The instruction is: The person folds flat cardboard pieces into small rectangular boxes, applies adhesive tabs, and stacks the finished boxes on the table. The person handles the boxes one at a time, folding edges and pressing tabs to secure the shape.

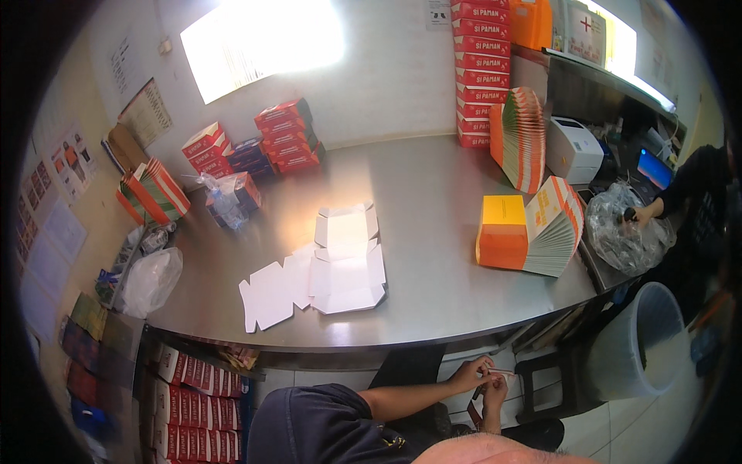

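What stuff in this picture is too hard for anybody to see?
All in the head view:
The small pale thing at the left hand and right hand: what it is and how it's gripped are too small to tell.
The tall red box stack: its top is cut off by the upper edge.
The bright white area on the wall: glare hides any detail.
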### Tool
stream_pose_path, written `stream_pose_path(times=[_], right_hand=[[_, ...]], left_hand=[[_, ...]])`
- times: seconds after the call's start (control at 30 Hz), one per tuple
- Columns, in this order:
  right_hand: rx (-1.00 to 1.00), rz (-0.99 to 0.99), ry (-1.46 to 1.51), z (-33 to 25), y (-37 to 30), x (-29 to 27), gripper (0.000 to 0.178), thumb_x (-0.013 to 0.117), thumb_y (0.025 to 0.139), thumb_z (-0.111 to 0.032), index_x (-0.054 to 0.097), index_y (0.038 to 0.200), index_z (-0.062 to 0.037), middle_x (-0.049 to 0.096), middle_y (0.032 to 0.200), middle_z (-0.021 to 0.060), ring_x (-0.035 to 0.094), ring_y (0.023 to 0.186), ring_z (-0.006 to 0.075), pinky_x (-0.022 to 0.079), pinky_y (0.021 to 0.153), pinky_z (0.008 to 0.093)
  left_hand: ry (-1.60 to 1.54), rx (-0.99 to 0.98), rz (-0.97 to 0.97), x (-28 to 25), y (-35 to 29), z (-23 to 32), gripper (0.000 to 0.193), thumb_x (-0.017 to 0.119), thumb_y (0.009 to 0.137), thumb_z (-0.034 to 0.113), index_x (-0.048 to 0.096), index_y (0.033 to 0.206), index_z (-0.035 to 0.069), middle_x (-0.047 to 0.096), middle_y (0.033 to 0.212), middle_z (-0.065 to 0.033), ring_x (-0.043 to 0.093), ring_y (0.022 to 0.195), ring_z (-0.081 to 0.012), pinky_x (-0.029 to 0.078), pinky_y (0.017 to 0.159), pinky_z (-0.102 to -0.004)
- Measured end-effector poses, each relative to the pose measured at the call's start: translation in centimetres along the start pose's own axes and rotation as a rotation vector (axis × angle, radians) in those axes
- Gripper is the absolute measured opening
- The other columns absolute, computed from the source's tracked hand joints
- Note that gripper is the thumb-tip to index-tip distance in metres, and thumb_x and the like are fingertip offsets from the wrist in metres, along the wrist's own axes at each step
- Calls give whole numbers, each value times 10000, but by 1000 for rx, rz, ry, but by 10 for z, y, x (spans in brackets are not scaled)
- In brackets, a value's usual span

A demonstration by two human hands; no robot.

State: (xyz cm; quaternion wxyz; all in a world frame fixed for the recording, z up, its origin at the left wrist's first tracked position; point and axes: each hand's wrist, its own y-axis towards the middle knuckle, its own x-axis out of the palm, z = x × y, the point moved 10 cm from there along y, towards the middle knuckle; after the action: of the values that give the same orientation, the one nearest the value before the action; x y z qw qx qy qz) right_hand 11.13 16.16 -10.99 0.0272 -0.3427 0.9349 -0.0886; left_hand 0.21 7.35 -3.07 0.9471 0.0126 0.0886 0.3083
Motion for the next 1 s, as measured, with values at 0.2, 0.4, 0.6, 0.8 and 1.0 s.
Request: stream_pose_path(times=[0.2,0.4,0.6,0.8,1.0], right_hand=[[-220,328,-338,-69,-9,-32,209,686,959,-178,638,1056,0,671,896,66,626,790,152,507,712,306],[-12,366,-114,-50,4,-68,314,688,960,-330,647,1062,-35,667,952,62,623,882,174,492,780,326],[387,129,336,-24,-7,-45,412,647,978,-379,607,1248,-71,662,1113,61,624,954,199,483,807,315],[435,-250,659,-42,-9,-3,396,600,1008,-280,564,1300,-16,664,1171,91,648,1064,225,513,903,390],[465,-202,471,-16,-17,6,351,576,1025,-245,610,1218,46,682,1106,144,686,966,226,542,860,346]], left_hand=[[-13,-77,167,-15,8,-34,300,724,928,158,551,1162,84,560,805,-16,591,795,-122,513,794,-308],[-263,-172,202,-17,20,-63,412,739,932,205,541,1277,99,595,1020,-52,598,888,-126,515,810,-295],[-725,-462,52,-4,15,-78,587,773,906,241,529,1425,116,613,1287,-121,610,1122,-157,515,936,-323],[-795,-593,-279,22,-3,-56,520,725,941,340,579,1362,71,658,1210,-94,628,1113,-160,516,946,-319],[-699,-677,-190,23,-9,-60,525,699,929,498,686,1154,24,718,966,-62,693,833,-140,572,763,-311]])
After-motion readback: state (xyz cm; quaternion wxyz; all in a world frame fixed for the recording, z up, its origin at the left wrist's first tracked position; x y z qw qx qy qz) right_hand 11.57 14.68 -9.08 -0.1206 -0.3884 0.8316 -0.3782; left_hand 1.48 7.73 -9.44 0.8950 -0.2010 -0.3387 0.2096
